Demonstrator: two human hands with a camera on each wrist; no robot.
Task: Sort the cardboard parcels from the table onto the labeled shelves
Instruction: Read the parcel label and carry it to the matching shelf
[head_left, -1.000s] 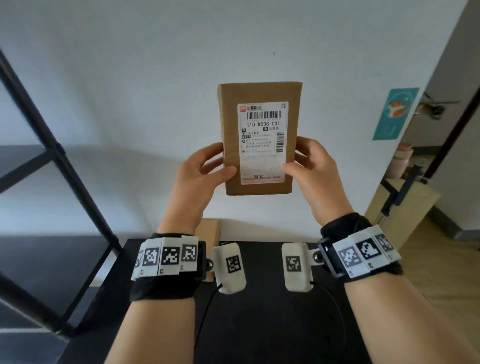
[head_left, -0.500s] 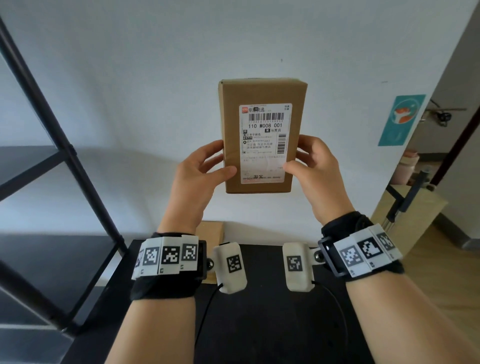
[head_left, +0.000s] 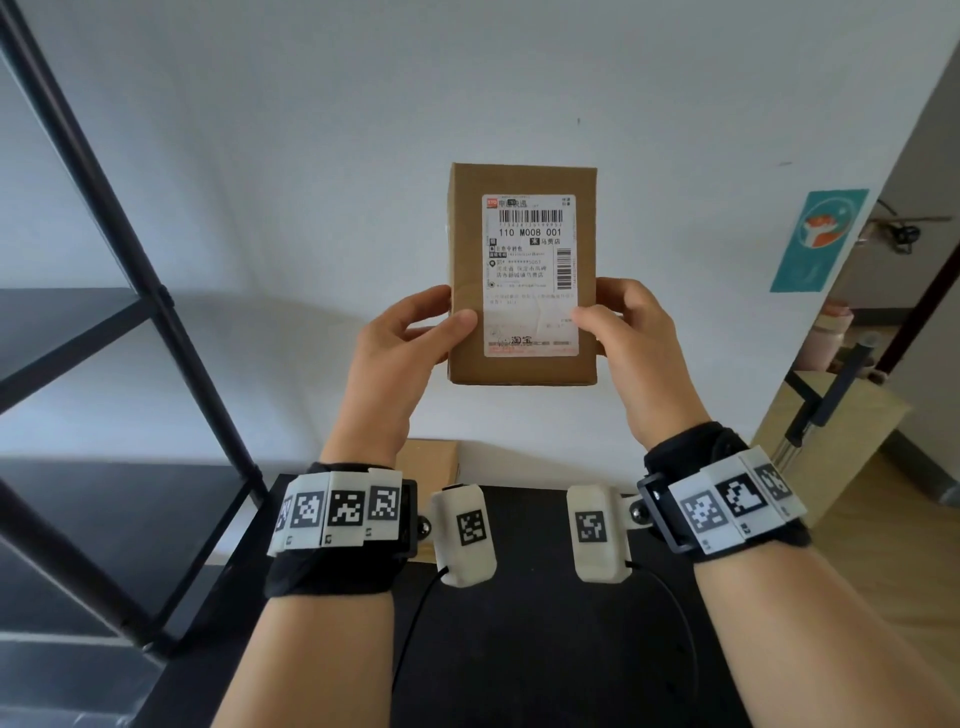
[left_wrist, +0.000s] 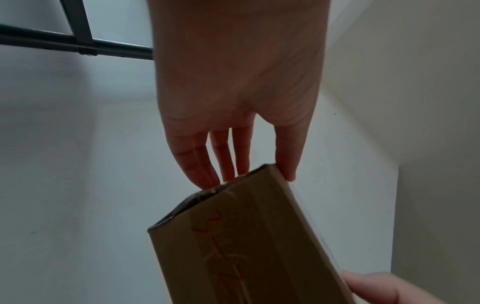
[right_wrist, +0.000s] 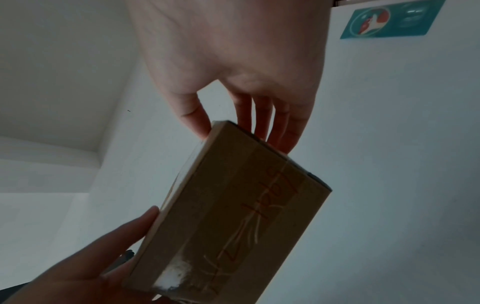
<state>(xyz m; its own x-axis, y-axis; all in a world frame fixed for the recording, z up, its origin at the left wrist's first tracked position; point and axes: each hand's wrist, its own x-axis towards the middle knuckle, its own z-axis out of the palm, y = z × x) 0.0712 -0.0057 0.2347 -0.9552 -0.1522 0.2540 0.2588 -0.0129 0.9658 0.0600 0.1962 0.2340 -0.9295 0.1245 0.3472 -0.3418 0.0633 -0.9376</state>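
A small cardboard parcel (head_left: 522, 275) is held upright in front of the white wall, its white shipping label facing me and reading "110 M008 001". My left hand (head_left: 410, 338) grips its lower left edge, thumb on the front and fingers behind. At the lower right edge my right hand (head_left: 623, 332) holds it the same way. From the left wrist view the parcel (left_wrist: 246, 246) shows a taped side with red handwriting, and the right wrist view shows the parcel (right_wrist: 233, 216) with that same side. A second cardboard parcel (head_left: 428, 462) sits on the black table (head_left: 519, 649) behind my left wrist.
A black metal shelf rack (head_left: 130, 291) with dark shelves stands at the left, close to the table. A teal poster (head_left: 818, 239) hangs on the wall at the right. Beyond it are a doorway, a wooden box (head_left: 831, 431) and wood floor.
The parcel and both hands sit slightly lower and more to the right in the head view than a second ago, with the rack showing more at the left. The grip is unchanged.
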